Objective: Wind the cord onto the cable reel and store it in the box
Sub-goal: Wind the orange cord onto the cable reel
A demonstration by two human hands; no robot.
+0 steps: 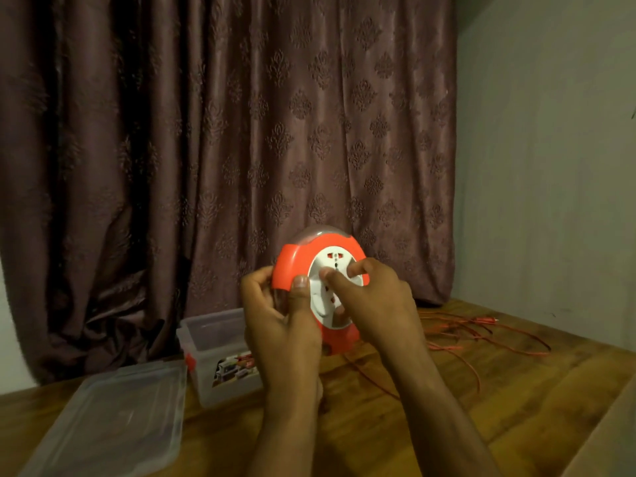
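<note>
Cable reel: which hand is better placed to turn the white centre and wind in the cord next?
Probably the right hand: its fingers already pinch the white socket disc, while the left hand grips the cable reel by its orange rim. The cord lies loose on the table.

On the wooden worktop (430, 425), flat clear plastic lid (113, 418) lies left of clear plastic box (220, 352); loose thin red cord (481, 335) lies right, behind both hands.

Glossy orange-and-white plastic is forming the cable reel (321, 266), cloudy translucent plastic the box (220, 352) and lid (113, 421), grained wood the counter (516, 390).
</note>
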